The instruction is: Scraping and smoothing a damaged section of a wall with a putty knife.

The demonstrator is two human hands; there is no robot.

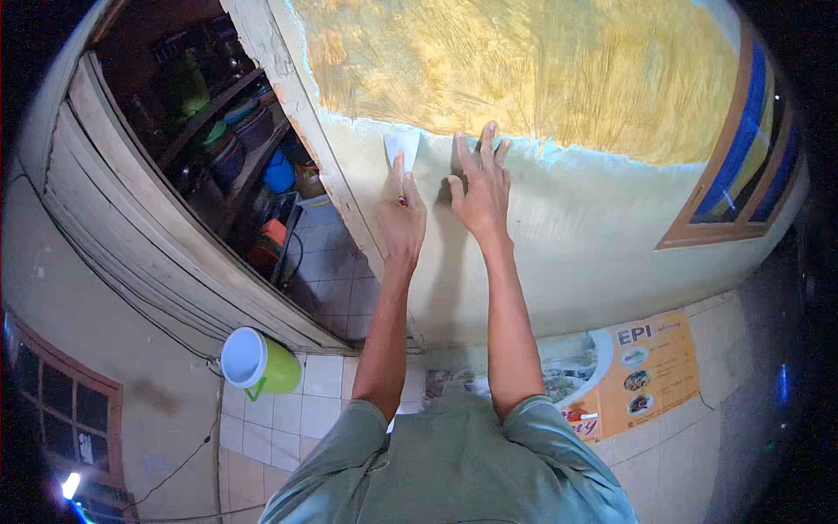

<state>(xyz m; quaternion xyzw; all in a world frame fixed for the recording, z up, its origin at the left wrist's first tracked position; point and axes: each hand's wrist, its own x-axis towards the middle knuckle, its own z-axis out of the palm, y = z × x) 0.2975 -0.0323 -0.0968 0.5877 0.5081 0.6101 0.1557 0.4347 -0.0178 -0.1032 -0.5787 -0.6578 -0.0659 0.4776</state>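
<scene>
White scraper [402, 147] sits against the wall [559, 236], gripped in the left hand [401, 214]; right hand [480, 188] lies just right, fingers spread flat; green bucket [257, 361] near left.

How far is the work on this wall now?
Done: the upper wall is already yellow and rough. In hand: the left hand holds a white scraper at the yellow edge, while the right hand lies flat on the wall. Left: the pale lower wall looks untouched.
</scene>
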